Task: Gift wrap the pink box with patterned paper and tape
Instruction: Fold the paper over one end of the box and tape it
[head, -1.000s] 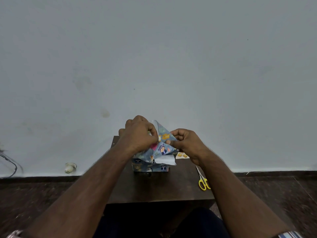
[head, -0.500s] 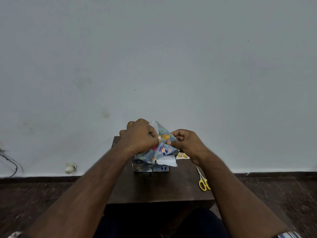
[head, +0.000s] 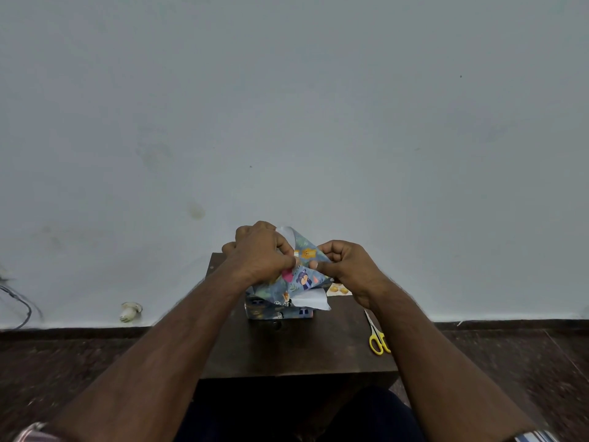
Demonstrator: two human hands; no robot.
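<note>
The box [head: 278,311] stands on the small dark table [head: 296,349], its near side covered in blue patterned paper; no pink surface shows apart from a small pink spot by my fingers. A loose triangular flap of the patterned paper [head: 302,272] rises above the box, its white underside showing at the top and lower right. My left hand [head: 259,253] pinches the flap's left edge with curled fingers. My right hand [head: 345,266] pinches the flap's right side between thumb and fingers. No tape roll is visible.
Yellow-handled scissors [head: 377,338] lie on the table's right edge beside my right forearm. A scrap of paper with yellow shapes [head: 339,290] lies behind my right hand. A pale wall stands close behind the table. A cable [head: 19,304] and a small white object [head: 130,311] sit at the floor's left.
Both hands have stayed on the flap with only slight shifts; the paper's shape is nearly the same.
</note>
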